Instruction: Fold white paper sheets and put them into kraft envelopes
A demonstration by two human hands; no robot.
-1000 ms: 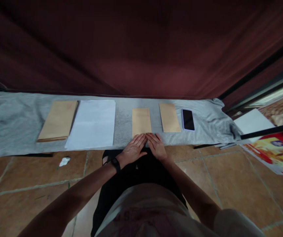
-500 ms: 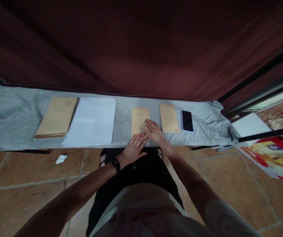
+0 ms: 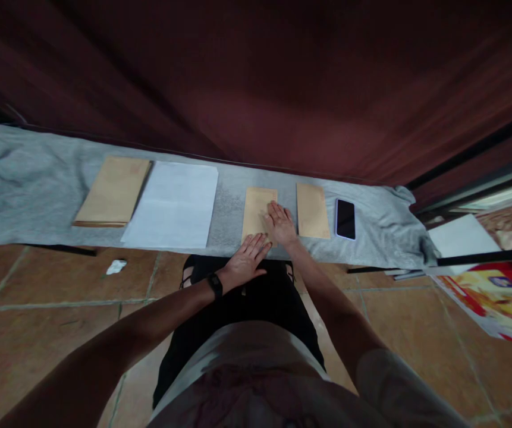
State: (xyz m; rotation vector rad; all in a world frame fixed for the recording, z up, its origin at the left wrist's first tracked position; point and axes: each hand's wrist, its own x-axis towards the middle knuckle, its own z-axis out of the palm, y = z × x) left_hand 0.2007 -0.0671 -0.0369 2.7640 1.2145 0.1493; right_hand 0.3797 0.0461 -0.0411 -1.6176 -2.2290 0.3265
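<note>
Dark red curtain (image 3: 282, 89) fills the upper frame; below it a grey cloth (image 3: 28, 184) runs across in a long band over the terracotta floor tiles (image 3: 37, 285).

Item, centre: brown paper envelope (image 3: 258, 211), flat, oblong, matte. Right hand (image 3: 280, 224) lies open and flat on its right half, fingers spread; half a second ago it sat slightly nearer the lower edge. Left hand (image 3: 245, 261), open, palm down, rests at the envelope's lower edge, much as before; black band on the wrist.

Item, right of centre: second brown envelope (image 3: 313, 210), apart from the hands.

Item, further right: black phone (image 3: 345, 219), glossy, pale rim.

Item, left of centre: white paper sheets (image 3: 173, 205), smooth, rectangular.

Item, upper left: stack of brown envelopes (image 3: 113, 190), edges touching the sheets.

Item, lower left: crumpled white scrap (image 3: 116, 267) on the tiles.
</note>
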